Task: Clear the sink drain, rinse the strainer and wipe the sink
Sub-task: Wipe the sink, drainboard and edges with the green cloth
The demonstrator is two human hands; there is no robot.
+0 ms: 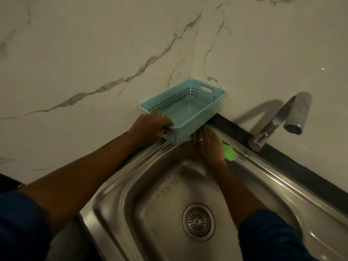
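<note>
Grip, left hand (pixel 150 127): curled tight on near corner of pale blue basket (pixel 183 112), thumb over rim, fingers on outer wall; basket sits tilted, near end up off sink rim, far end in wall corner.
Grip, right hand (pixel 208 146): flat, palm down, pressing green cloth (pixel 228 152) onto back ledge of sink (pixel 273 178), fingertips tucked just under basket's raised edge. Not pinching, more a press; cloth pokes out to the right of the hand.
Basket: perforated sides, slot handle at far end, nothing inside.
Strainer (pixel 197 221): seated in drain, centre of basin floor, well apart from both hands; right forearm crosses above the bowl beside it.
Sink basin: steel, dull smears on back slope.
Tap (pixel 278 119): right of cloth, spout arcs over ledge, no water running.
Walls: marble-look panels meet in corner behind basket.
Sleeves: dark blue, pushed up both arms.
</note>
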